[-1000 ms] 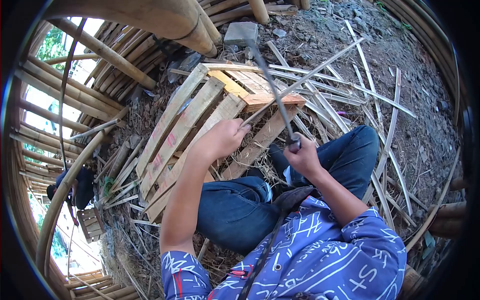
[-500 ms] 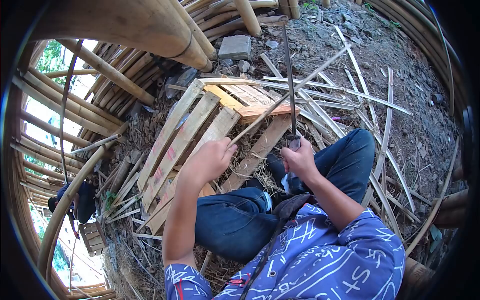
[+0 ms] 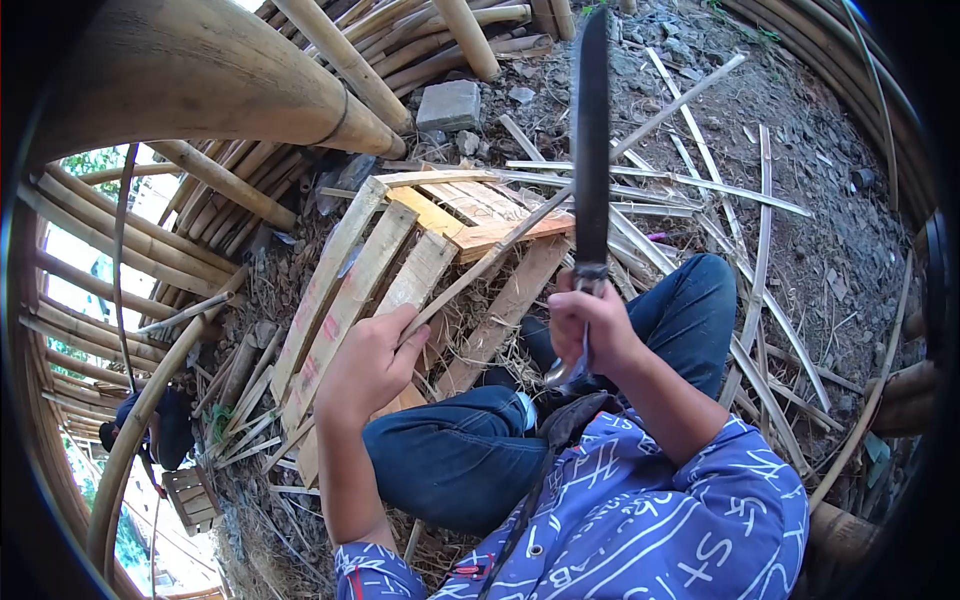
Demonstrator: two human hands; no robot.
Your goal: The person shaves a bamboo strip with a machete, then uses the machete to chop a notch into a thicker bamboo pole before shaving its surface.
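Observation:
My left hand [image 3: 375, 360] is closed on the near end of a long bamboo strip [image 3: 522, 226], which slants away up to the right across the wooden crate [image 3: 360, 275]. In my right hand [image 3: 592, 328] is the handle of a machete [image 3: 592, 150], its broad dark blade pointing up and away from me. The blade overlaps the strip in this view. The slatted crate lies tilted on the ground in front of my crossed legs, beneath the strip and my left hand.
Many split bamboo strips [image 3: 768, 225] lie scattered on the dirt at the right. A grey concrete block [image 3: 448, 106] sits beyond the crate. Thick bamboo poles [image 3: 200, 85] stand at the upper left. Another person [image 3: 172, 425] is at the far left beside a small crate [image 3: 192, 500].
The machete has come up, its blade now showing its broad side instead of its edge. My left hand has drawn back toward me and to the left with the bamboo strip.

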